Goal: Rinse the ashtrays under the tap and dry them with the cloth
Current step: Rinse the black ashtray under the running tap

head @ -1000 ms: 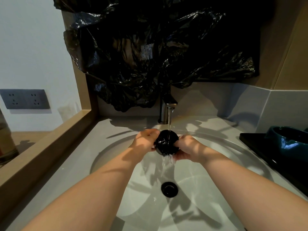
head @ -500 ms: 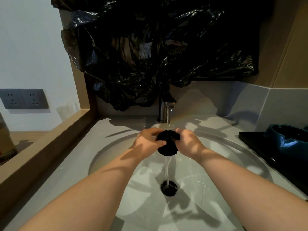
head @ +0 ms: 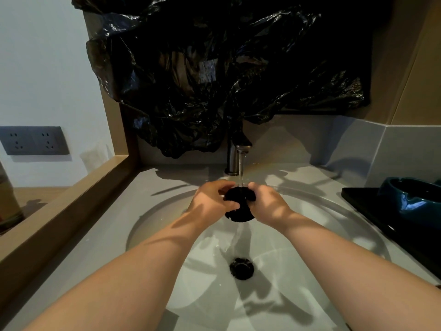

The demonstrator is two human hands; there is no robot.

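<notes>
While water ran from the tap in a thin stream, a small black ashtray sat directly beneath it, held above the basin and somewhat behind the drain. The left hand gripped its left edge with curled fingers and the right hand gripped its right edge in the same way, so the piece was pinched between them and tipped toward the camera. Doing this rinse well probably meant turning the ashtray slowly under the flow so that the hollow, the rim notches and the underside each met the water, with a thumb rubbing any ash that clung. Wet and smooth, it looked likely to slip, so a two-handed hold low over the bowl seemed wise, and that would also limit splashing onto the counter. Shaking off the drops over the basin before drying would spare the cloth, which was not in view. A dark blue ashtray rested on a black tray at the right, well apart from the basin; whether it had been rinsed could not be told.
</notes>
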